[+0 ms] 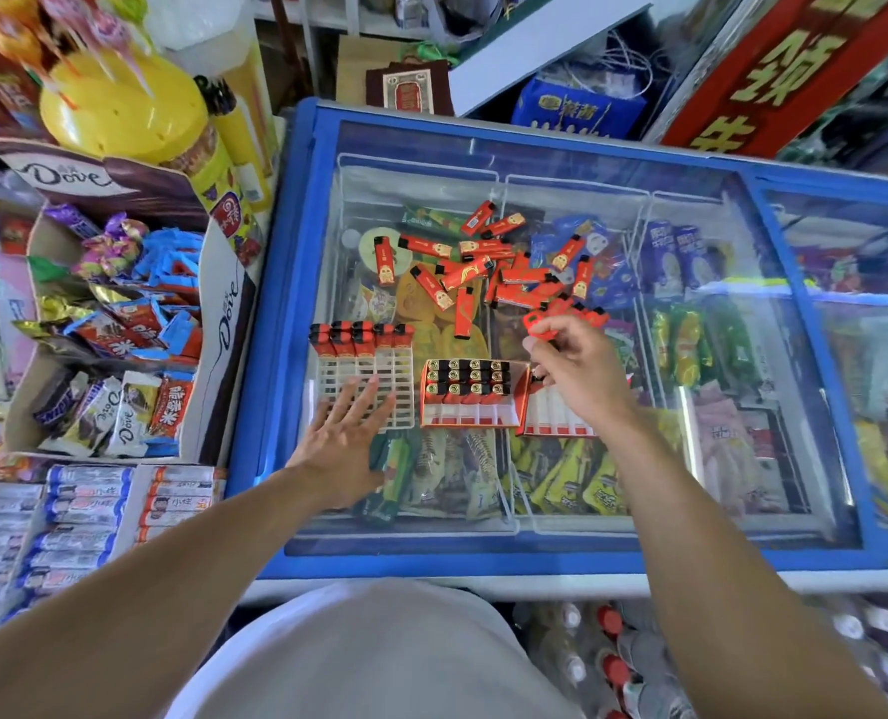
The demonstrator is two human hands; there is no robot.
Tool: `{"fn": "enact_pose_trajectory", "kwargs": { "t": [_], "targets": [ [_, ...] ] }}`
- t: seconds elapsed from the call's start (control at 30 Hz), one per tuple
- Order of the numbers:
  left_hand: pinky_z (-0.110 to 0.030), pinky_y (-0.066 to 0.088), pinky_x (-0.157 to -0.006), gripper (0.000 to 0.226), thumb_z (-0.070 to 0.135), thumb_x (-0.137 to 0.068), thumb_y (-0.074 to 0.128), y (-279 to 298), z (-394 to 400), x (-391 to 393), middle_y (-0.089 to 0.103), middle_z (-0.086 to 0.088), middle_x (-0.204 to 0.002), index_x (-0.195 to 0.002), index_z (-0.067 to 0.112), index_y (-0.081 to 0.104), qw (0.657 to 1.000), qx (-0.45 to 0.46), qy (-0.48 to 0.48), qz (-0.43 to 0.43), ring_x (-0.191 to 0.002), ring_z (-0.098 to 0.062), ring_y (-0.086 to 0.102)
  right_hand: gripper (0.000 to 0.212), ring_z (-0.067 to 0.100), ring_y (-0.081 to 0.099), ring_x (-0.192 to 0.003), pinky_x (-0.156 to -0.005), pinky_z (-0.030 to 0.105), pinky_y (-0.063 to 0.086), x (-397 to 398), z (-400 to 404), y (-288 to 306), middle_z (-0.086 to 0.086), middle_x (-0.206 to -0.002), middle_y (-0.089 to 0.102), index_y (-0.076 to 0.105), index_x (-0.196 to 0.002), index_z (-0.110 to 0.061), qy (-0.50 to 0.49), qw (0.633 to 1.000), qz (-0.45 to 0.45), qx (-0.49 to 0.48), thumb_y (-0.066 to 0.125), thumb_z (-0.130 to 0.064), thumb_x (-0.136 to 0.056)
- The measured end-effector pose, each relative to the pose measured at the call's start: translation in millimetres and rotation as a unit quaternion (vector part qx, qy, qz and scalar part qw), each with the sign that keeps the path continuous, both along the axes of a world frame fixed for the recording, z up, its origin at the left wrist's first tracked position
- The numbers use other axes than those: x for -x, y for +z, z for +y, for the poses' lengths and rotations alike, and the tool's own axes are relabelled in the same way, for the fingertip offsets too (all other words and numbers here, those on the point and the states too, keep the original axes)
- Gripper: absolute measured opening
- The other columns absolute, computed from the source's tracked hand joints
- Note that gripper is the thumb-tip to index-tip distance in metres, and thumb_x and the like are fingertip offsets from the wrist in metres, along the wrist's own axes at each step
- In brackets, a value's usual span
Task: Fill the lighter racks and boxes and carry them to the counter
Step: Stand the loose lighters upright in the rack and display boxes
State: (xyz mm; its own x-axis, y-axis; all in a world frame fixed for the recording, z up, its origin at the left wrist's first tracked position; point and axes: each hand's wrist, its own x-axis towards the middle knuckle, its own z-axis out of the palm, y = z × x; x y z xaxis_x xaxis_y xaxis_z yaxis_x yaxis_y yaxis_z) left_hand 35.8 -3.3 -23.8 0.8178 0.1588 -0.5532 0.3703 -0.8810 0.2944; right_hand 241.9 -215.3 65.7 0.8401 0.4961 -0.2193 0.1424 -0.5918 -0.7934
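Note:
A heap of loose red lighters lies on the glass lid of a blue chest freezer. In front of it stands a white plastic rack with one row of red lighters at its far end. My left hand lies flat with spread fingers on the rack's near part. To its right stands a red box about three quarters full of lighters. A second red box sits behind my right hand, which pinches a red lighter above it.
A Dove carton of chocolate bars and sweets stands left of the freezer, with a yellow lollipop tub behind it. Packs of sausage sticks lie at the near left. Bottled drinks sit below the freezer's front edge.

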Motion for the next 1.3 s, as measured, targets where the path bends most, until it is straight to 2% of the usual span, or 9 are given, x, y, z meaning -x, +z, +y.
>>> {"fn": "enact_pose_trajectory", "kwargs": {
  "t": [0.1, 0.17, 0.3, 0.4, 0.63, 0.8, 0.93, 1.2, 1.3],
  "targets": [
    [-0.049, -0.006, -0.127, 0.106, 0.046, -0.094, 0.064, 0, -4, 0, -0.026, 0.003, -0.166, -0.158, 0.03, -0.02, 0.999, 0.017, 0.035, -0.037, -0.153, -0.023, -0.025, 0.035, -0.001, 0.068, -0.082, -0.073, 0.02, 0.05, 13, -15, 10, -0.012, -0.096, 0.068, 0.064, -0.114, -0.042, 0.018, 1.0, 0.004, 0.004, 0.078, -0.046, -0.082],
    [-0.047, -0.005, -0.127, 0.109, 0.04, -0.095, 0.064, 3, -9, -1, -0.026, 0.001, -0.166, -0.157, 0.028, -0.025, 0.997, 0.021, 0.041, -0.067, -0.154, -0.024, -0.022, 0.03, -0.006, 0.066, -0.078, -0.07, 0.016, 0.046, 18, -21, 13, -0.013, -0.088, 0.071, 0.065, -0.111, -0.036, 0.009, 1.0, -0.017, 0.015, 0.073, -0.049, -0.086],
    [-0.038, -0.008, -0.127, 0.108, 0.032, -0.097, 0.062, 17, -24, -13, -0.029, 0.002, -0.165, -0.155, 0.029, -0.029, 0.989, 0.016, 0.006, -0.15, -0.152, -0.017, -0.026, 0.02, 0.001, 0.061, -0.062, -0.058, 0.023, 0.047, 17, -24, 9, -0.012, -0.069, 0.066, 0.066, -0.089, -0.036, 0.001, 0.997, -0.061, 0.038, 0.069, -0.056, -0.086],
    [-0.041, -0.007, -0.127, 0.101, 0.033, -0.098, 0.058, 24, -36, -26, -0.03, 0.003, -0.165, -0.158, 0.027, -0.022, 0.982, 0.0, -0.034, -0.185, -0.152, -0.015, -0.028, 0.02, -0.006, 0.055, -0.056, -0.052, 0.011, 0.034, 12, -23, 4, -0.018, -0.072, 0.064, 0.069, -0.092, -0.033, 0.008, 0.996, -0.073, 0.053, 0.074, -0.051, -0.085],
    [-0.044, -0.01, -0.126, 0.106, 0.037, -0.096, 0.057, 30, -48, -34, -0.041, 0.001, -0.16, -0.155, 0.019, -0.03, 0.992, -0.042, -0.066, -0.102, -0.151, -0.022, -0.029, 0.019, -0.001, 0.058, -0.072, -0.063, 0.027, 0.048, 3, -14, -13, -0.022, -0.08, 0.061, 0.07, -0.101, -0.035, 0.062, 0.979, -0.129, 0.144, 0.072, -0.049, -0.087],
    [-0.048, -0.011, -0.125, 0.11, 0.037, -0.095, 0.059, 35, -43, -35, -0.042, 0.004, -0.159, -0.154, 0.022, -0.033, 0.994, -0.034, -0.07, -0.076, -0.15, -0.023, -0.031, 0.021, 0.007, 0.059, -0.085, -0.062, 0.025, 0.042, 4, -10, -27, -0.015, -0.096, 0.063, 0.069, -0.113, -0.035, 0.111, 0.957, -0.188, 0.19, 0.066, -0.042, -0.094],
    [-0.049, -0.01, -0.126, 0.111, 0.041, -0.095, 0.059, 33, -47, -35, -0.044, 0.002, -0.158, -0.153, 0.02, -0.034, 0.994, -0.045, -0.075, -0.071, -0.15, -0.025, -0.032, 0.023, 0.007, 0.062, -0.084, -0.068, 0.028, 0.053, 5, -10, -36, -0.011, -0.1, 0.067, 0.071, -0.115, -0.033, 0.092, 0.959, -0.202, 0.174, 0.068, -0.038, -0.093],
    [-0.045, -0.003, -0.127, 0.115, 0.035, -0.093, 0.063, 32, -47, -34, -0.045, 0.005, -0.157, -0.153, 0.022, -0.034, 0.995, -0.01, -0.065, -0.08, -0.154, -0.022, -0.022, 0.022, 0.006, 0.059, -0.077, -0.063, 0.031, 0.054, 6, -11, -43, -0.014, -0.092, 0.061, 0.073, -0.112, -0.035, 0.083, 0.963, -0.207, 0.155, 0.073, -0.032, -0.09],
    [-0.045, -0.002, -0.128, 0.116, 0.033, -0.092, 0.066, 30, -45, -34, -0.043, 0.009, -0.158, -0.154, 0.025, -0.031, 0.994, 0.017, -0.05, -0.094, -0.154, -0.019, -0.019, 0.026, 0.005, 0.06, -0.077, -0.064, 0.028, 0.052, 2, -9, -35, -0.014, -0.096, 0.061, 0.071, -0.115, -0.035, 0.114, 0.961, -0.183, 0.173, 0.073, -0.037, -0.089]
  ]
}}
